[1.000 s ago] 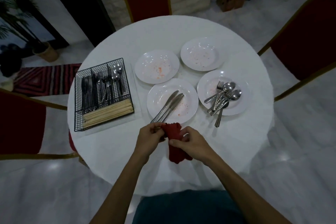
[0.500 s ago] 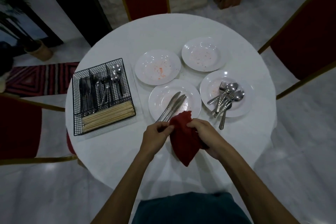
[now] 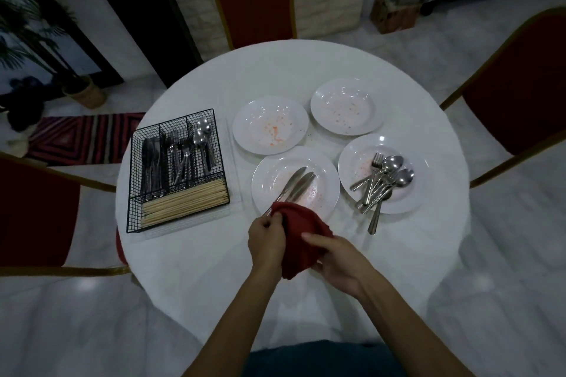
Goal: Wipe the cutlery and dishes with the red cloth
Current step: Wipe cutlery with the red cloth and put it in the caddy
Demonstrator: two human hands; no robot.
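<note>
I observe my left hand (image 3: 266,242) with fingers curled tight on the handle ends of the knives (image 3: 298,182). Their blades lie across the near plate (image 3: 332,180). My right hand (image 3: 334,258) grips the red cloth (image 3: 301,234), thumb on top. The cloth is draped over the knife handles at the plate's near rim, between both hands. The right plate (image 3: 419,190) carries forks and spoons (image 3: 382,180). A wire caddy (image 3: 134,180) of cutlery stands left on the table (image 3: 214,269).
</note>
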